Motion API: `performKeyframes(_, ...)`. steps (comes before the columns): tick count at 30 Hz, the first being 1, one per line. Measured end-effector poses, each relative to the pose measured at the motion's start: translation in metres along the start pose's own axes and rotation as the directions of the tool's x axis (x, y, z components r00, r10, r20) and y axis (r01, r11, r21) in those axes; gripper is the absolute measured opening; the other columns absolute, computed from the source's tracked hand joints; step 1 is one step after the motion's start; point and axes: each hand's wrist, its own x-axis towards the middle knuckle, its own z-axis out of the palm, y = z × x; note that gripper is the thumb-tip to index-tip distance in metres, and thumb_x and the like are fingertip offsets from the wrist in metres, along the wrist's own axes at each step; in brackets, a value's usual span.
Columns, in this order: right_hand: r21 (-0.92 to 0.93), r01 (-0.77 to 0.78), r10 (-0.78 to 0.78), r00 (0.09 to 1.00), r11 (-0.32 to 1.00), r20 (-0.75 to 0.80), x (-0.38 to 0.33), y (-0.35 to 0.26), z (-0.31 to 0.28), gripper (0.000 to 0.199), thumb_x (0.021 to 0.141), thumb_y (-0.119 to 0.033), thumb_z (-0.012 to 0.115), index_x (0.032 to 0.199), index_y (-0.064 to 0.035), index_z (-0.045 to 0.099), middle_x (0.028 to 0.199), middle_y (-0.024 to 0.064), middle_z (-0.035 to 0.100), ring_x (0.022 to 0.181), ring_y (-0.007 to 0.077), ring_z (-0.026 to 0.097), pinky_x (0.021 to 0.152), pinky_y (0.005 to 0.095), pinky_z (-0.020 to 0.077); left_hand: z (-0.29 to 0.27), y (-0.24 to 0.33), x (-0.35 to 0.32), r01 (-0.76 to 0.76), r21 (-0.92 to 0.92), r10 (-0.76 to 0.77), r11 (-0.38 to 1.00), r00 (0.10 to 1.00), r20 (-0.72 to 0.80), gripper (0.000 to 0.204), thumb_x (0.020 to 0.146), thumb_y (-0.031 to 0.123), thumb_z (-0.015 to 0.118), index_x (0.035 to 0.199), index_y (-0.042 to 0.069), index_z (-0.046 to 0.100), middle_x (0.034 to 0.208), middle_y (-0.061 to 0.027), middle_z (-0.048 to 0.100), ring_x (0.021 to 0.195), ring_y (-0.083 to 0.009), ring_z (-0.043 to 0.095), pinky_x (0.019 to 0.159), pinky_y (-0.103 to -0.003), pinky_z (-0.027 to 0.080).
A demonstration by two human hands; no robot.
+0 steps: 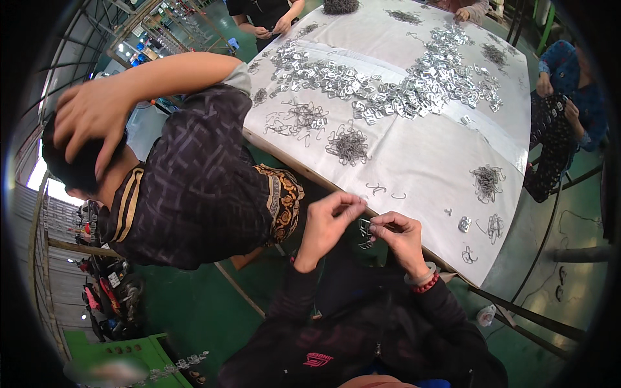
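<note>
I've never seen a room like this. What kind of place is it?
Probably a small factory workshop. A big white table is heaped with shiny metal clips and wire hooks, people sit around it, and the person's left hand and right hand join small metal pieces.

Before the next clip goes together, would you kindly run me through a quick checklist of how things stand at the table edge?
1. Both hands on the work: ok. The left hand and right hand meet over a small metal clip.
2. Grip on the clip: ok, pinched at the fingertips; its exact seating cannot tell.
3. Spare wire hooks within reach on the white table: ok.
4. Larger wire hook pile available: ok.
5. Elbow room on the left: not ok, a seated person in a dark patterned shirt sits close.
6. Whether the clip is fully assembled: cannot tell.
</note>
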Motion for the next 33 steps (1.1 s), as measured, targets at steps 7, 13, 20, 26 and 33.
performKeyframes(7,0.06,0.109,-0.106,0.993,0.992,-0.051,-0.004,0.002,0.005,0.014,0.084,0.009,0.065,0.098,0.0065,0.065,0.093,0.0077,0.067,0.077,0.0134,0.065,0.068,0.025,0.0553,0.021,0.006,-0.032,-0.374,0.385,0.416,0.843,0.909,-0.028,0.011,0.081,0.006,0.074,0.087,0.002,0.065,0.104,-0.0098,0.065,0.097,-0.026,0.061,0.081,-0.036,0.049)
performKeyframes(13,-0.056,0.267,-0.262,0.961,0.962,0.085,-0.003,-0.008,0.006,0.012,0.085,0.01,0.065,0.095,0.0045,0.067,0.095,0.0072,0.063,0.079,0.0133,0.065,0.067,0.0252,0.0549,0.027,-0.005,-0.028,-0.386,0.242,0.412,0.89,0.908,-0.069,0.01,0.086,0.002,0.069,0.092,0.0,0.062,0.1,-0.0117,0.068,0.089,-0.0202,0.065,0.079,-0.031,0.051)
performKeyframes(20,-0.383,0.267,-0.271,0.962,0.884,0.045,0.069,-0.051,-0.079,0.018,0.092,-0.004,0.059,0.105,0.0053,0.069,0.082,0.0086,0.065,0.07,0.0127,0.063,0.063,0.0254,0.0529,0.012,-0.014,-0.03,-0.293,0.085,0.299,0.952,0.952,-0.066,0.009,0.085,-0.005,0.067,0.092,-0.001,0.062,0.09,-0.0117,0.07,0.084,-0.0193,0.068,0.074,-0.029,0.053)
performKeyframes(26,-0.691,0.006,-0.266,0.925,0.723,-0.271,0.229,-0.034,-0.17,0.03,0.094,-0.021,0.057,0.1,0.006,0.068,0.074,0.015,0.067,0.057,0.0219,0.064,0.059,0.0312,0.0528,0.004,-0.028,-0.032,-0.276,0.009,0.276,0.961,0.961,-0.031,0.01,0.084,-0.007,0.067,0.089,-0.001,0.06,0.089,-0.0106,0.069,0.084,-0.0189,0.067,0.077,-0.03,0.054)
performKeyframes(33,-0.971,0.072,-0.612,0.787,0.228,-0.085,0.327,0.011,-0.203,0.02,0.074,-0.016,0.071,0.08,0.0028,0.067,0.078,0.0216,0.067,0.074,0.0367,0.065,0.069,0.0434,0.0507,0.002,-0.04,-0.034,-0.297,-0.017,0.296,0.955,0.955,-0.024,0.014,0.086,-0.014,0.059,0.092,-0.002,0.053,0.089,-0.0152,0.065,0.083,-0.0229,0.063,0.076,-0.033,0.052)
